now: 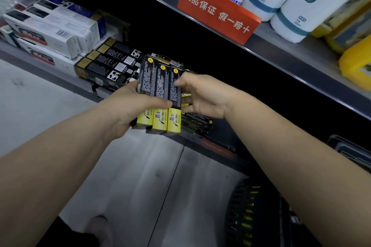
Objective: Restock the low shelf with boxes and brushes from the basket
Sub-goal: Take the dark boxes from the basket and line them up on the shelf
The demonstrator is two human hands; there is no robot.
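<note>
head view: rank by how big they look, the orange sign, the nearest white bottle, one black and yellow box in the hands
1. Nearest white bottle
2. Orange sign, close to the bottle, so this order is unsure
3. One black and yellow box, clearly smallest, held in the left hand and right hand

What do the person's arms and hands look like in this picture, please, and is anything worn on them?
Both forearms are bare from the frame's lower edge to the wrists; no sleeves show. The left hand and the right hand wear no gloves. No watch, bracelet or ring is visible on either. Fingernails look short and unpainted, though the picture is slightly soft.
</note>
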